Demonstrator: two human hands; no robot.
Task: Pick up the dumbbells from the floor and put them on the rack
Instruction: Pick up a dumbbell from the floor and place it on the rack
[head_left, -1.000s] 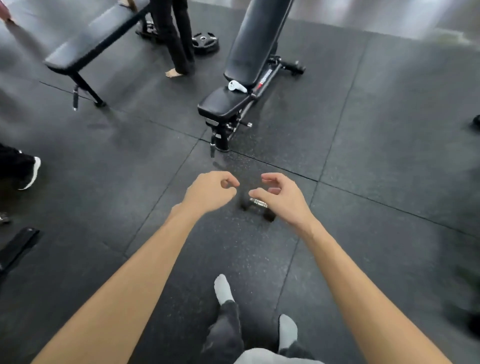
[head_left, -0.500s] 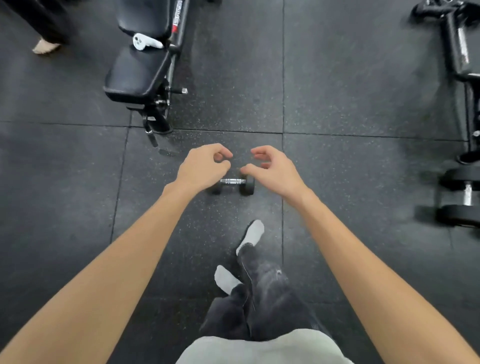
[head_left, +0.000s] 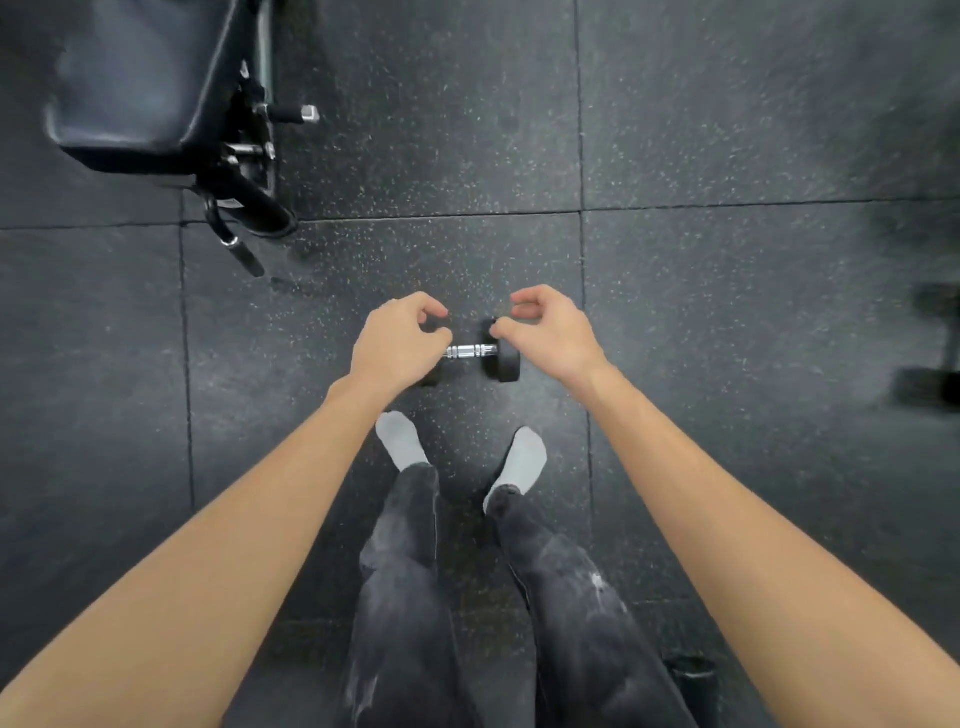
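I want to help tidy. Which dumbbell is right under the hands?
The small dumbbell with the shiny handle, just ahead of the socked feet. The other dumbbell lies blurred at the right edge.

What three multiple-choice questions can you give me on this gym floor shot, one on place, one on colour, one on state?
1. Where does the dumbbell lie?
A. on the floor ahead of the feet
B. on the bench
C. on a rack

2. What colour are the socks?
A. red
B. light grey
C. black

3. What is the left hand doing?
A. lifting the dumbbell overhead
B. pressing flat on the bench
C. hovering curled over the dumbbell's left end, holding nothing

Answers: A, it rests on the rubber tiles; B, both feet show pale grey; C, no fingers wrap the handle, as with the right hand.
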